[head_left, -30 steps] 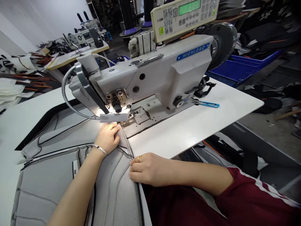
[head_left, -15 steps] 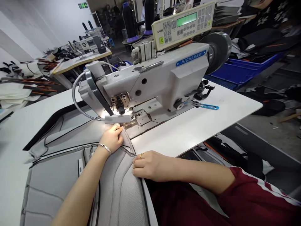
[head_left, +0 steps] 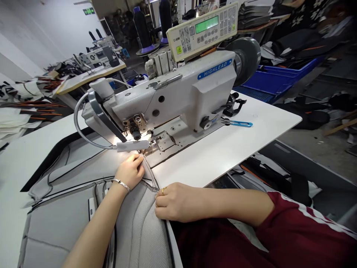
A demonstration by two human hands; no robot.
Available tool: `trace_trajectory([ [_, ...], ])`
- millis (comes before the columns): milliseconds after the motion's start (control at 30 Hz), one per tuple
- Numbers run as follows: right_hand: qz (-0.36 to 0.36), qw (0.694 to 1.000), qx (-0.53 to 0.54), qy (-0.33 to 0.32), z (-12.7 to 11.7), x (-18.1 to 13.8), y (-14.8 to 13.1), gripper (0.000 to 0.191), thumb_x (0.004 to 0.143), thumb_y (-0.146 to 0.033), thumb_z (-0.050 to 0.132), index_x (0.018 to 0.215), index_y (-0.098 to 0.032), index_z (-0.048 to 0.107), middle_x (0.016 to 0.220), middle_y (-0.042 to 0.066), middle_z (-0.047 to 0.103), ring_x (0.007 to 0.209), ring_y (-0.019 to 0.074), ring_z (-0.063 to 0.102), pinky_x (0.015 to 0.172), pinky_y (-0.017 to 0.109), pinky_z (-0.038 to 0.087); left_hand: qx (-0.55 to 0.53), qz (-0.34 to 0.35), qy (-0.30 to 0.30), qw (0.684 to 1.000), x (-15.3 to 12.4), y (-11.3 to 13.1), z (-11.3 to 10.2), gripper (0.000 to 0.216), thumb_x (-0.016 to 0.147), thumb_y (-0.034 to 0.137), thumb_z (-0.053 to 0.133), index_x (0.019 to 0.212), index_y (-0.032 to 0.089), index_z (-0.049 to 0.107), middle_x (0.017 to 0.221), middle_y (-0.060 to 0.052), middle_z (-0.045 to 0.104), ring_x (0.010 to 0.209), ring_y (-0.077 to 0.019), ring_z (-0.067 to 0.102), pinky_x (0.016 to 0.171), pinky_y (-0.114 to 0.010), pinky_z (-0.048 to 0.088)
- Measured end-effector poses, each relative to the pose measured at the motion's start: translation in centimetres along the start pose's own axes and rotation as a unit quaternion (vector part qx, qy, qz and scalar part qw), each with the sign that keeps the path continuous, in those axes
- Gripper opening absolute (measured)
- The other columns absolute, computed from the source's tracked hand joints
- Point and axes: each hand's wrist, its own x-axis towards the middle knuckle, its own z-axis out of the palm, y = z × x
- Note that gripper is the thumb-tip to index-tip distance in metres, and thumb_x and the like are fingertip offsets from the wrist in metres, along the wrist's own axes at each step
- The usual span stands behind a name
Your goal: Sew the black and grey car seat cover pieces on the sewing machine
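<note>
A large grey padded fabric cover (head_left: 64, 212) with dark piping and stitched seams lies across the left of the sewing table, its upper edge running under the sewing machine head (head_left: 167, 93). Close to the lit needle area, my left hand (head_left: 130, 172) has its fingers closed on the cover's edge, thumb along the seam. Nearer to me, my right hand (head_left: 175, 203) pinches the same right-hand edge, its fingertips partly hidden against the cloth. A small lamp (head_left: 132, 146) on a flexible metal neck hangs just above my left fingers and partly hides the needle.
Blue-handled thread snips (head_left: 238, 123) lie on the white table (head_left: 192, 163) right of the machine. A control panel (head_left: 205, 31) and thread cones (head_left: 143, 31) stand above. Blue bins (head_left: 267, 80) sit behind, and a grey bin (head_left: 295, 160) of fabric pieces is at the right.
The camera view has turned slightly, so the machine and table appear further left. Both hands stay on the cover's edge, with little visible change in their grip.
</note>
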Motion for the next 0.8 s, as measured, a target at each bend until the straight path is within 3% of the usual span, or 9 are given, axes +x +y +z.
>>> trace_trajectory([
  [133,0.000,1.000,-0.006,-0.005,-0.2,0.1,0.5,0.019,0.093,-0.008,0.045,0.078,-0.017,0.050,0.079,0.001,0.055,0.073,0.0127,0.049,0.065,0.025,0.038,0.019,0.000,0.003,1.000,0.5,0.1,0.0,0.031,0.084,0.027,0.042,0.093,0.020,0.071,0.096,-0.006,0.063,0.078,-0.0171,0.063,0.066,-0.026,0.052],
  [333,-0.008,0.999,-0.037,-0.004,1.0,0.5,1.1,0.014,0.090,-0.009,0.049,0.078,-0.017,0.052,0.076,0.001,0.054,0.068,0.0134,0.046,0.058,0.026,0.036,-0.003,-0.004,0.046,0.999,0.5,-0.4,0.7,0.031,0.081,0.020,0.043,0.095,0.021,0.070,0.096,-0.004,0.068,0.081,-0.0177,0.064,0.068,-0.027,0.052],
  [433,-0.016,0.999,-0.039,-0.013,1.5,1.1,1.4,0.014,0.088,-0.011,0.053,0.076,-0.018,0.052,0.074,0.002,0.055,0.066,0.0140,0.047,0.053,0.027,0.033,-0.006,0.028,0.059,0.998,0.5,-0.9,0.9,0.028,0.082,0.017,0.042,0.086,0.021,0.070,0.088,-0.004,0.067,0.080,-0.0190,0.062,0.073,-0.030,0.052],
  [600,-0.046,0.998,-0.033,-0.027,1.9,2.7,2.3,0.016,0.083,-0.014,0.057,0.069,-0.019,0.052,0.071,0.001,0.058,0.063,0.0160,0.052,0.045,0.027,0.030,0.031,0.074,0.056,0.995,0.8,-2.0,0.9,0.031,0.084,0.015,0.039,0.078,0.020,0.070,0.068,-0.005,0.060,0.073,-0.0205,0.060,0.069,-0.031,0.052],
  [700,-0.059,0.998,-0.021,-0.032,2.6,3.5,3.5,0.016,0.083,-0.020,0.061,0.068,-0.020,0.054,0.073,0.001,0.062,0.067,0.0169,0.058,0.044,0.028,0.035,0.017,0.130,0.066,0.989,0.8,-3.3,1.4,0.031,0.082,0.014,0.041,0.082,0.022,0.070,0.069,-0.003,0.066,0.070,-0.0183,0.065,0.064,-0.027,0.054],
  [800,-0.077,0.993,0.019,-0.090,3.4,3.7,5.3,0.023,0.079,-0.018,0.067,0.061,-0.019,0.054,0.078,0.002,0.066,0.073,0.0121,0.061,0.052,0.021,0.047,-0.003,0.166,0.121,0.979,1.1,-5.3,2.6,0.031,0.080,0.014,0.043,0.088,0.024,0.071,0.082,-0.002,0.074,0.071,-0.0176,0.070,0.063,-0.024,0.058],
])
